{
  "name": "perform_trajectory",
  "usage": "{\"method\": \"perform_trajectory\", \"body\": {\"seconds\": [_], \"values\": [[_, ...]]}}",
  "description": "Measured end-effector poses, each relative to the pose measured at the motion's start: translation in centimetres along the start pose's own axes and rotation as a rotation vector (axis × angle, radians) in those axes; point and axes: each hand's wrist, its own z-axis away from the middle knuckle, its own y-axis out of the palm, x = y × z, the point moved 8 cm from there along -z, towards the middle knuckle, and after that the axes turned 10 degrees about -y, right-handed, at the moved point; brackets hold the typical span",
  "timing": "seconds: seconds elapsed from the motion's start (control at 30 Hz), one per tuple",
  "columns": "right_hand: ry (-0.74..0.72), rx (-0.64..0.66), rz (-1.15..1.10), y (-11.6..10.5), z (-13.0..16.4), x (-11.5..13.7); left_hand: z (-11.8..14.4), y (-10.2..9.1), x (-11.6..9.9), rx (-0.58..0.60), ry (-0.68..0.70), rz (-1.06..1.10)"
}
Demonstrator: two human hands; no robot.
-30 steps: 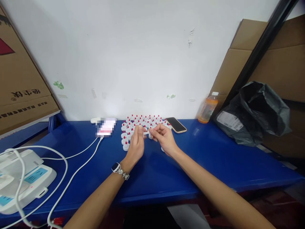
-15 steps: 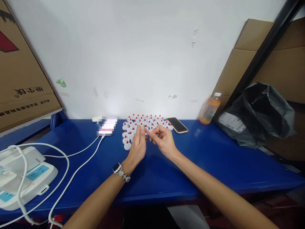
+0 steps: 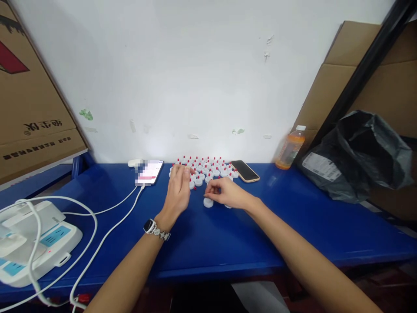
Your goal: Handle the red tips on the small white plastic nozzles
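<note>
From the head camera, the blue tabletop [image 3: 228,234] lies bare from its near edge up to the hands. Far against the wall sits a cluster of small white plastic caps with red tips [image 3: 208,167]. The left hand [image 3: 177,191] rests loosely curled over the cluster's left side; whether it holds anything cannot be told. The right hand [image 3: 226,193] pinches above one loose white cap [image 3: 208,202].

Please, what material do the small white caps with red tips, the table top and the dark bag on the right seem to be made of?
Caps: probably moulded plastic, smooth white, uniform in shape, with red tips.
Table: smooth blue surface with a faint sheen; painted metal or plastic, I cannot tell which.
Bag: thin black plastic film, crumpled and glossy, with a white label.
</note>
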Motion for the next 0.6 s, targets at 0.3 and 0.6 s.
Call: {"method": "perform_trajectory", "body": {"seconds": [0.3,0.6], "values": [[0.079,-0.182,0.560,-3.6,0.4,0.0,-0.1,0.7,0.3,0.050,0.013,-0.027],[0.176,-0.050,0.514,-2.2,3.9,-0.1,0.1,2.0,-0.3,0.162,0.080,-0.046]]}}
